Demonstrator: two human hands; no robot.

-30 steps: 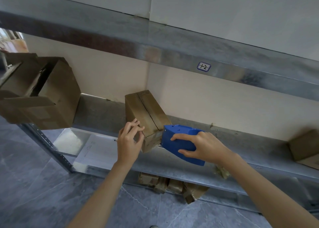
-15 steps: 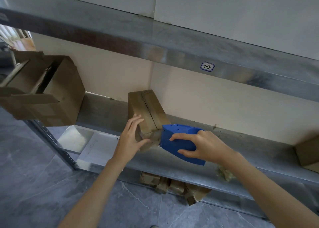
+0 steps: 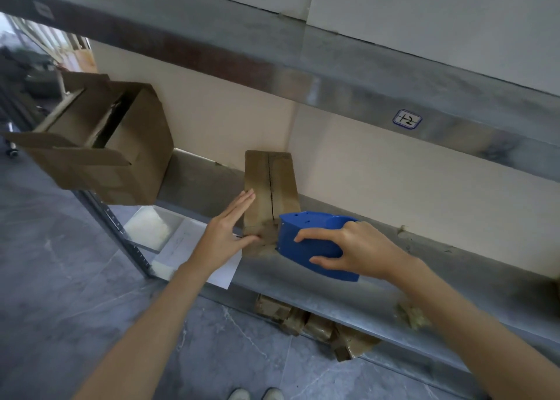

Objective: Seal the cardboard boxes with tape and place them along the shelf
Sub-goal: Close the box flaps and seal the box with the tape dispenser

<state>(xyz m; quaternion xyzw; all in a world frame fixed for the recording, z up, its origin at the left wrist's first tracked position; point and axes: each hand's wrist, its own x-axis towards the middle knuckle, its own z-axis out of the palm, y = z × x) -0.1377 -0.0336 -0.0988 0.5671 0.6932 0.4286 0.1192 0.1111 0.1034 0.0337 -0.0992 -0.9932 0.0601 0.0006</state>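
Taping a box [image 3: 281, 184] at the shelf's [image 3: 454, 278] front edge.
Its seam shows dark, so sealing looks unfinished; an open box [image 3: 121, 145] at the shelf's left end waits; the left hand [image 3: 225, 233] lies flat on the box's left side; the right hand [image 3: 360, 248] grips the dispenser [image 3: 306, 233] at its near end.

Storeroom or packing area, warehouse type. Galvanised steel racking: lower shelf [image 3: 409, 281], upper shelf edge [image 3: 272, 75] above it, perforated upright [image 3: 119, 233] at the left corner. Handwritten bin label [image 3: 407, 119] reading "1-2" is stuck on the upper edge. Plain brown cartons: large open box [image 3: 127, 163] at the left end, small box [image 3: 269, 181] upright mid-shelf, blue tape dispenser [image 3: 315, 245] against it. Taped bundles [image 3: 303, 318] lie under the shelf. Grey stone-look tile floor [image 3: 60, 278], bare cream wall [image 3: 394, 181].
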